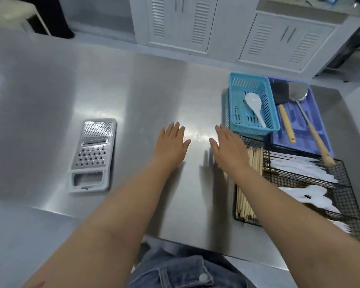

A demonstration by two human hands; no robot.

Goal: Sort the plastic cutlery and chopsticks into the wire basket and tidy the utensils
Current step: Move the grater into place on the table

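**Both hands flat and empty beside the filled wire basket**

Head view: a brushed steel table (pixel 133 90) fills the view, with white louvred cabinets (pixel 181 19) behind it. A flat grater (pixel 92 154) lies on the left of the table.

On the right, a turquoise plastic basket (pixel 256 129) holds one white spoon (pixel 254 104). Just beside it, a blue tray (pixel 318 113) holds a black spatula (pixel 280 92) and a metal ladle (pixel 298 91), both with wooden handles.

Nearer the person, the black wire basket (pixel 349 204) holds chopsticks (pixel 255 161) in its left compartment and white plastic cutlery (pixel 299 165) in the compartments to the right.

The left hand (pixel 172 146) and right hand (pixel 230 148) are palm down over the middle of the table, fingers straight and close together, holding nothing. The right hand is just beside the wire basket's left edge. Whether either palm touches the steel cannot be told.
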